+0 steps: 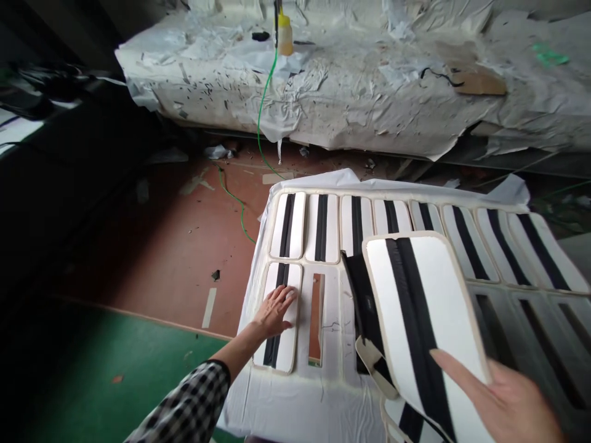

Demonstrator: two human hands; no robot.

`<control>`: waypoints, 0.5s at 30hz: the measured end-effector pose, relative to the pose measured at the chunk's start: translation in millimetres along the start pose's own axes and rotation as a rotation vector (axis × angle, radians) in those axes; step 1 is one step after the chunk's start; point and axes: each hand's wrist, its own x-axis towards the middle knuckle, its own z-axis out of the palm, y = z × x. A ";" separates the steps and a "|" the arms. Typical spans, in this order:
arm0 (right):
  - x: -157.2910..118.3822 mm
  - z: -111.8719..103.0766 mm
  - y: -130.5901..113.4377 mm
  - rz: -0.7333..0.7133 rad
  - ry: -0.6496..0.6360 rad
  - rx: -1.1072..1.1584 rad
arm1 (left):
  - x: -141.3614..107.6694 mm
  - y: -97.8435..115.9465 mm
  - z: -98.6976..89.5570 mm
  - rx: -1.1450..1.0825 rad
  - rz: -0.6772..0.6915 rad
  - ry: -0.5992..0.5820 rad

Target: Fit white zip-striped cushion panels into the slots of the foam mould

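Crumpled, stained off-white sheeting (360, 111) drapes a long raised surface beyond the desk; brown-red and green floor (152, 326) spreads to the left of the desk; the desk (286, 406) itself is low and covered in white cloth, with long narrow slots (538, 344) showing along its right-hand part.

Along the desk's far edge lies a row of eight white rounded-rectangle panels (322, 227) with beige edging and a black lengthwise stripe; above the desk's near middle a larger-looking white panel with beige edging and a black centre stripe (418, 307) is held up, tilted; a black piece with beige trim (362, 289) shows beneath it on the desk; a matching striped panel (287, 351) lies flat at the desk's near left.

Right hand (512, 400), over the desk's near right, pinches the raised panel, thumb on its face, other fingers hidden behind; left hand (274, 311) rests on the near-left panel, its grip loosely spread; beyond the desk stand a yellow-capped translucent bottle (285, 38) and a thin green hose (261, 111).
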 end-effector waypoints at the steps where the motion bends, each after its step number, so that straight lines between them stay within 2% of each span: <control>1: -7.4 21.4 -5.7 0.048 -0.028 0.041 | -0.1 -0.8 0.2 0.005 0.009 -0.006; 4: -30.1 82.5 -6.3 0.021 -0.056 0.089 | 0.3 -4.5 1.9 0.019 0.040 -0.027; 8: -66.6 143.7 20.8 -0.072 -0.095 -0.047 | 1.6 -9.1 5.1 0.022 0.050 -0.037; 10: -80.3 161.5 34.1 -0.078 -0.076 -0.142 | 2.4 -10.1 6.3 0.026 0.046 -0.045; 12: -82.8 171.7 42.4 -0.042 -0.075 -0.174 | 3.0 -10.2 7.4 0.033 0.044 -0.043; 15: -60.8 180.4 47.7 0.052 -0.154 -0.093 | 3.3 -9.5 8.9 0.039 0.040 -0.009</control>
